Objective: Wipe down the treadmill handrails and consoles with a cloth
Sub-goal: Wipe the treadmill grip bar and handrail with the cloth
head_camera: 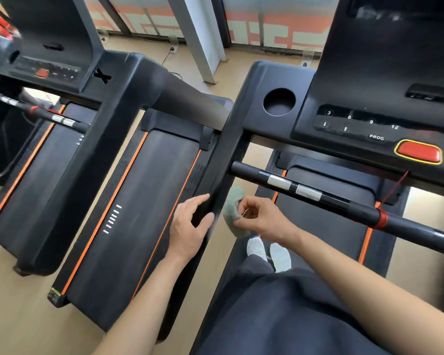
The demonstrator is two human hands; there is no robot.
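Observation:
I stand on the right treadmill. Its black left side handrail (222, 160) runs from the console (369, 119) down toward me. My left hand (190, 226) grips the lower end of that rail, fingers over the top and thumb on the inner side. A green cloth (232, 206) lies against the rail's inner face, pinched in my right hand (260, 217). A black front crossbar (344, 201) with two silver sensor plates crosses to the right of my right hand.
A red stop button (418, 152) and a round cup holder (279, 101) sit on the console. A second treadmill (144, 175) stands close on the left, a third console (49, 70) beyond it. Tan floor (18, 303) shows between the decks.

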